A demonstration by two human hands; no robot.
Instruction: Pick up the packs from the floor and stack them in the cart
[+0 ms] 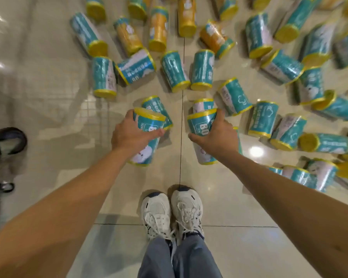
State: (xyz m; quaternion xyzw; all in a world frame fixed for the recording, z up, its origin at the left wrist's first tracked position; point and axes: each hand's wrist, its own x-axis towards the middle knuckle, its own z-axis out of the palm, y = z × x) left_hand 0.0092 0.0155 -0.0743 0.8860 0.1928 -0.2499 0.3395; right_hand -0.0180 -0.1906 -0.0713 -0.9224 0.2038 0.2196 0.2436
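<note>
Left-hand pack: teal pack (148, 122) with yellow ends, centre of the frame, just left of the tile joint. It is tilted, far end raised, near end blurred.
Right-hand pack: matching teal pack (201, 124), just right of the joint, tilted the same way.
Left hand: the left hand (129, 135) has its fingers (129, 115) and thumb curled round the upper half of the left-hand pack, a full grasp.
Right hand: the right hand (215, 137) has its fingers (221, 115) wrapped round the right-hand pack, also a full grasp.
Clearance: cannot tell whether either held pack is fully off the floor (48, 87).
Nearest loose packs: one (159, 105) lies just behind the left-hand pack and one (202, 103) just behind the right-hand pack, both close to the fingers.
Remaining packs: many teal packs lie on their sides across the upper and right of the frame, several touching. A few orange packs (159, 27) lie at top centre.
Cart: basket not identifiable. Dark wheels (10, 140) at the left edge may belong to it.
Person: white shoes (169, 213) and blue jeans (179, 257) at bottom centre.
Step in hand: pick-up, one pack per hand. Judged early in the task, given the number left on the floor.
Next move: lift both packs clear without dragging their neighbours, carry them probably leftward to the cart, and lay them flat so they stack.
</note>
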